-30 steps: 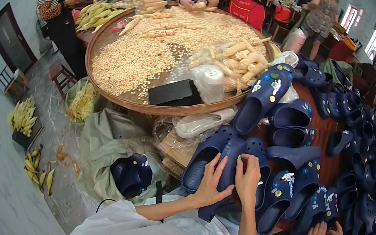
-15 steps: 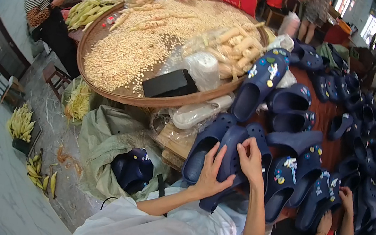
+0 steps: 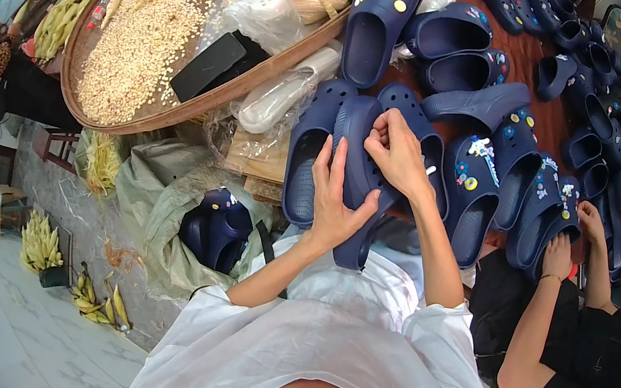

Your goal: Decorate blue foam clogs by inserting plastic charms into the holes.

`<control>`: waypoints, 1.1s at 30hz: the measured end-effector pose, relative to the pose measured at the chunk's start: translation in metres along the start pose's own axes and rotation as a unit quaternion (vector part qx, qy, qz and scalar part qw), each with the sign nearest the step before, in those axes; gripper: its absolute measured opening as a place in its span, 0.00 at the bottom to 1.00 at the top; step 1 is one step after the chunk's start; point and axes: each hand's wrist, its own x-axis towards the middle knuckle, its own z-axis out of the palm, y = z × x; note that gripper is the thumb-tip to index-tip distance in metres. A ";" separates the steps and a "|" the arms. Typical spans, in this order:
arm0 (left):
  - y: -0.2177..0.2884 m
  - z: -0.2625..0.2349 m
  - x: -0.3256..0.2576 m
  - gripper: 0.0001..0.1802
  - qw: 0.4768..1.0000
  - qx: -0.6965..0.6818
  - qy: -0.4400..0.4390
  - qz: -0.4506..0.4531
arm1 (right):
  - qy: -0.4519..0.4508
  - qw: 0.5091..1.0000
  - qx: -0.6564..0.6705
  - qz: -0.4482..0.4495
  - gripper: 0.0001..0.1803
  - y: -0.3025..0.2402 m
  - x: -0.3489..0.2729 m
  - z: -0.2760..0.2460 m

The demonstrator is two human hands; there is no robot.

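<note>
A dark blue clog [image 3: 354, 124] stands on its side at the table edge in front of me. My left hand [image 3: 337, 208] steadies it, fingers along one side and thumb on the other. Against its upper part, my right hand [image 3: 399, 157] is bent into a pinch; whatever lies between the fingertips is hidden. Two plain clogs flank it, a left one [image 3: 302, 180] and a right one [image 3: 418, 118]. To the right lies a clog with colourful charms [image 3: 471, 195].
A round woven tray [image 3: 168, 121] of corn kernels sits at upper left, bearing a black box [image 3: 213, 65]. Many clogs cover the table [image 3: 539, 108]. At right, a co-worker's hands [image 3: 561, 254] touch a decorated clog. A sack [image 3: 154, 206] holding clogs stands at lower left.
The view has tilted down and turned, so the tray sits higher and farther left. My right hand's fingers have curled tighter into a pinch; my left hand keeps its hold on the clog.
</note>
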 end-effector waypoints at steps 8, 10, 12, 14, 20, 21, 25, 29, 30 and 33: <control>0.002 -0.001 -0.002 0.51 1.000 0.001 0.002 -0.002 | 0.047 0.995 -0.070 -0.047 0.10 0.000 -0.008 0.003; 0.000 -0.001 -0.003 0.52 1.000 0.000 0.002 0.002 | 0.039 0.998 0.047 0.000 0.14 0.007 -0.012 0.002; -0.001 0.000 -0.003 0.52 1.000 -0.002 0.004 0.001 | 0.047 0.998 0.050 0.004 0.17 0.012 -0.013 0.001; -0.001 0.000 -0.002 0.52 1.000 -0.002 0.002 -0.002 | 0.054 0.997 0.055 0.012 0.20 0.015 -0.012 0.000; -0.002 -0.001 -0.001 0.52 1.000 0.000 0.003 0.001 | 0.066 0.993 0.085 0.042 0.15 0.009 -0.010 0.001; -0.002 -0.001 -0.001 0.52 1.000 0.004 0.002 0.003 | 0.091 0.995 0.027 0.013 0.14 0.005 -0.013 0.002; -0.002 0.000 -0.001 0.51 1.000 0.005 0.005 0.004 | 0.152 0.965 -0.188 -0.103 0.09 -0.012 -0.019 0.013; -0.003 0.001 -0.001 0.51 1.000 0.000 0.006 0.009 | 0.169 0.970 -0.147 -0.093 0.07 -0.009 -0.016 0.012; -0.002 0.000 -0.001 0.51 1.000 0.002 0.008 0.008 | 0.167 0.970 -0.146 -0.093 0.07 -0.009 -0.015 0.011; -0.001 0.000 -0.001 0.51 1.000 0.001 0.006 0.004 | 0.157 0.979 -0.118 -0.060 0.07 -0.009 -0.014 0.009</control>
